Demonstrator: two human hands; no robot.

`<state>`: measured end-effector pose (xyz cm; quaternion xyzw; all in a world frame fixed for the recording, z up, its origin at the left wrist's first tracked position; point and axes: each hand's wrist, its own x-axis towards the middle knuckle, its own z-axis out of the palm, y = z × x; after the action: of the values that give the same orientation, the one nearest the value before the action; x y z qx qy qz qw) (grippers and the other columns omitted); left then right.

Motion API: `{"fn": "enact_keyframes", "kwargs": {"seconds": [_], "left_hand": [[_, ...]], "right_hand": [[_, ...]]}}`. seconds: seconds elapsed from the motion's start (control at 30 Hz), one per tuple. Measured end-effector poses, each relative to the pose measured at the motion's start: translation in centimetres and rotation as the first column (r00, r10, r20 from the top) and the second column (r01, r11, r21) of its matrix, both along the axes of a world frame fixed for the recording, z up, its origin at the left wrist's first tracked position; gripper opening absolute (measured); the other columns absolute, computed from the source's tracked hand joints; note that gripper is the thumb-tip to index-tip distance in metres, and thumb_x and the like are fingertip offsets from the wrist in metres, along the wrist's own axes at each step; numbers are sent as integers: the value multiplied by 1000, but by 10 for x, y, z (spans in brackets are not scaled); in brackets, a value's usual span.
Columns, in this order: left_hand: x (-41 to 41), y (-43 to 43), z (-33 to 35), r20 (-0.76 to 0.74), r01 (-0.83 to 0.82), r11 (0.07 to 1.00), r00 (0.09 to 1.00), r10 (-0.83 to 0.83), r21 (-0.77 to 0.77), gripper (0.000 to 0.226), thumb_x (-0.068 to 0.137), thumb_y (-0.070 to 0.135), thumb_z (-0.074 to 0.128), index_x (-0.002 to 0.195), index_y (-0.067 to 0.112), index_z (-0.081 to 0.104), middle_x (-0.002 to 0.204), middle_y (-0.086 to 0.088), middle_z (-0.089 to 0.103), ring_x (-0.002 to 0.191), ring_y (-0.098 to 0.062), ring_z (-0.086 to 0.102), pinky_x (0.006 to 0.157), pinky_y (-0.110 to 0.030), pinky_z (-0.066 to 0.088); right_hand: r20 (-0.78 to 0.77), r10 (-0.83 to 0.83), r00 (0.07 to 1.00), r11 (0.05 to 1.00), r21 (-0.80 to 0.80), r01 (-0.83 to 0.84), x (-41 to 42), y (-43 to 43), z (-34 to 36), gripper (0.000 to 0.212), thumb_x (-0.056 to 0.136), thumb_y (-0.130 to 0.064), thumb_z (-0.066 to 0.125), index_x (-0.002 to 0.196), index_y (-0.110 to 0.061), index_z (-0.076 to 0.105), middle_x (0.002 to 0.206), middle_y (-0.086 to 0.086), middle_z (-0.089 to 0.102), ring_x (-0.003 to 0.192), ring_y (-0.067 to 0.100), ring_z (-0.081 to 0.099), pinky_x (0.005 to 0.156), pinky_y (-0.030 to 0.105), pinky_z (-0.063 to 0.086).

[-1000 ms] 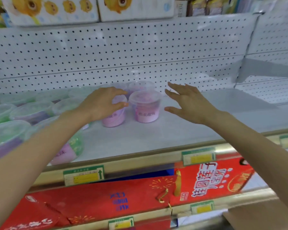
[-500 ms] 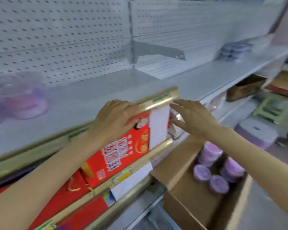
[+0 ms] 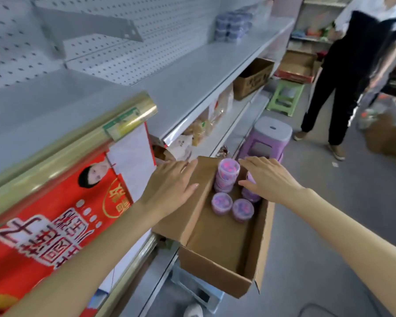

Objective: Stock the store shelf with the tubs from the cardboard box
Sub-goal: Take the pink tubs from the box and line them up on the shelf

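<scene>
Our L hand (image 3: 169, 186) lay flat, fingers straight, over the flap (image 3: 183, 218) of the cardboard box (image 3: 220, 245), prob. to keep it open, while our R hand (image 3: 270, 179), spread & empty, hovered by the purple tubs (image 3: 228, 177) at its far end, below the shelf (image 3: 192, 72).

Cardboard box (image 3: 215, 259) sat open below the grey shelf (image 3: 192, 72). Left hand (image 3: 169, 186), fingers straight, was over the box's left flap. Right hand (image 3: 268, 177) was spread above the stacked tubs (image 3: 228, 168) at the box's far end, gripping nothing. Two single tubs (image 3: 221, 203) stood mid-box. Purple stool (image 3: 270, 136) was just beyond the box, and a standing person (image 3: 352, 65) farther beyond.
</scene>
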<state>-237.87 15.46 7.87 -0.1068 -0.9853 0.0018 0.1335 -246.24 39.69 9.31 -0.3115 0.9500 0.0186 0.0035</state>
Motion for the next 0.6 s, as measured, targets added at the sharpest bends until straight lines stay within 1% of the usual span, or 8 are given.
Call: {"fn": "enact_keyframes", "kwargs": {"seconds": [0.1, 0.2, 0.3, 0.37, 0.47, 0.6], "left_hand": [[-29, 0, -7, -8, 32, 999, 999, -32, -22, 54, 78, 36, 68, 123, 8, 56, 100, -6, 68, 89, -27, 64, 76, -36, 51], [-54, 6, -21, 26, 60, 998, 998, -59, -35, 57, 75, 37, 71, 122, 7, 57, 101, -7, 68, 91, -27, 65, 79, -35, 52], [-73, 20, -43, 54, 89, 996, 995, -87, -30, 60, 73, 37, 72, 123, 6, 57, 104, -8, 69, 94, -26, 65, 81, -35, 52], [-83, 30, -64, 73, 86, 996, 994, -86, -6, 63, 71, 37, 74, 123, 5, 57, 101, -8, 69, 92, -26, 66, 78, -34, 53], [-90, 44, -102, 175, 68, 997, 982, -72, 32, 65, 71, 36, 72, 126, 5, 54, 102, -9, 68, 92, -26, 65, 77, -35, 52], [-105, 57, -152, 299, 11, 999, 954, -24, 44, 65, 69, 37, 75, 123, 5, 57, 101, -7, 67, 91, -25, 64, 77, -34, 53]], "right_hand": [[11, -64, 998, 998, -26, 64, -12, 8, -13, 61, 90, -50, 48, 142, -20, 35, 143, 3, 42, 125, 26, 45, 101, 38, 34], [67, -127, 990, 992, -7, 127, -19, 18, -33, 62, 88, -51, 49, 140, -20, 37, 143, 2, 42, 125, 27, 45, 100, 41, 36], [100, -181, 978, 984, 22, 180, -26, 33, -60, 62, 88, -49, 51, 140, -18, 39, 141, 5, 44, 121, 29, 49, 102, 44, 33], [139, -220, 966, 975, 15, 220, -32, 43, -82, 62, 88, -49, 51, 140, -18, 37, 140, 4, 45, 120, 29, 50, 102, 42, 33], [251, -281, 926, 957, 3, 290, -43, 54, -120, 66, 89, -52, 47, 144, -19, 29, 144, 2, 39, 125, 26, 45, 99, 36, 35], [397, -337, 853, 930, 1, 367, -69, 64, -173, 68, 90, -49, 48, 146, -20, 23, 148, 3, 33, 129, 26, 42, 102, 36, 33]]}}
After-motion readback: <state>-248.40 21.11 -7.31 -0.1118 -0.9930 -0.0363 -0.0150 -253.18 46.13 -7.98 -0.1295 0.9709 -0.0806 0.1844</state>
